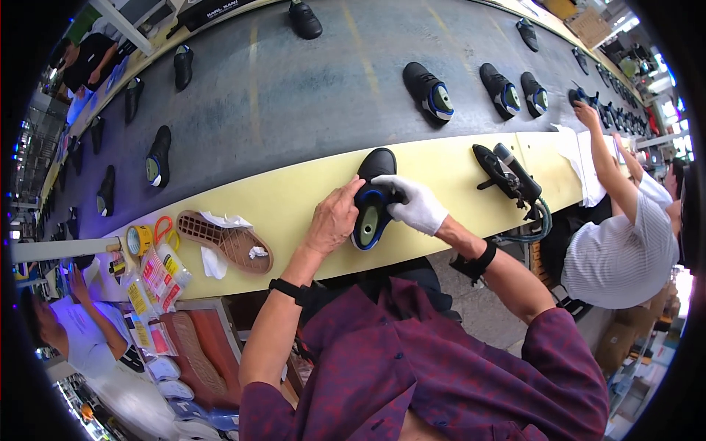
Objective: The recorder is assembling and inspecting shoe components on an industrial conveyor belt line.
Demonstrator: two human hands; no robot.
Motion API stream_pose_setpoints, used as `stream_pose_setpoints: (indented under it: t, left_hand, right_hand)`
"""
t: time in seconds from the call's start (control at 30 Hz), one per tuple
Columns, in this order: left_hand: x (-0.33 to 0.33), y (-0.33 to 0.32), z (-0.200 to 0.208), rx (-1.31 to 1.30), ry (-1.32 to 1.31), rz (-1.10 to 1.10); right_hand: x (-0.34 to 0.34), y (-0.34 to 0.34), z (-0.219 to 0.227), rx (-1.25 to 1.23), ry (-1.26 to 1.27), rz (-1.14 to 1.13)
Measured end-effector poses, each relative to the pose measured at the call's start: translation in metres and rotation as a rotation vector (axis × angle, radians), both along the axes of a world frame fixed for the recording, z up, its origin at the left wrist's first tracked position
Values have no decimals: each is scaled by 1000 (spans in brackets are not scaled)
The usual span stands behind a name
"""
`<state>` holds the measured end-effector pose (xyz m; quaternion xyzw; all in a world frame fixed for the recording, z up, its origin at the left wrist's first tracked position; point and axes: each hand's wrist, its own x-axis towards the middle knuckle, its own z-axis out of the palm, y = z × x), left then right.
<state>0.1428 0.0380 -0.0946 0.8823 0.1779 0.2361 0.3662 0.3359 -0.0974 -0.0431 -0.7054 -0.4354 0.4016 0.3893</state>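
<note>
Bare left hand [332, 219] and white-gloved right hand [418, 205] both hold one black shoe [371, 209]. The left hand's fingers press on its left side; the right hand grips the rim of its opening. Holding both sides probably stops the shoe from tipping. Its opening faces up between the hands, likely so it is easy to see inside.

The shoe is over the yellow tabletop [456, 173]; I cannot tell if its bottom touches. Its toe is by the far edge and its heel is near the close edge, so there is little room that way. Sideways there is more. Right of the right hand, a bare stretch runs to a black tool [507, 173]. Left of the left hand is a gap, then a brown sole [224, 241]. Past both hands, the gray belt [294, 95] carries more shoes [429, 92].
</note>
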Motion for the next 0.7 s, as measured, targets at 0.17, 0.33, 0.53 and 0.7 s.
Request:
stream_pose_setpoints:
  t: [0.17, 0.33, 0.53, 0.7]
  left_hand:
    - [1, 6, -3, -80, -26, -28]
    - [1, 7, -2, -99, -34, -56]
    - [0, 10, 2, -150, -27, -76]
    - [-2, 12, 9, -259, 68, -68]
  right_hand:
    - [24, 11, 5, -39, -88, 286]
    - [27, 23, 23, -120, -279, 452]
    - [28, 46, 50, -369, -189, 558]
    - [24, 65, 67, -454, -257, 643]
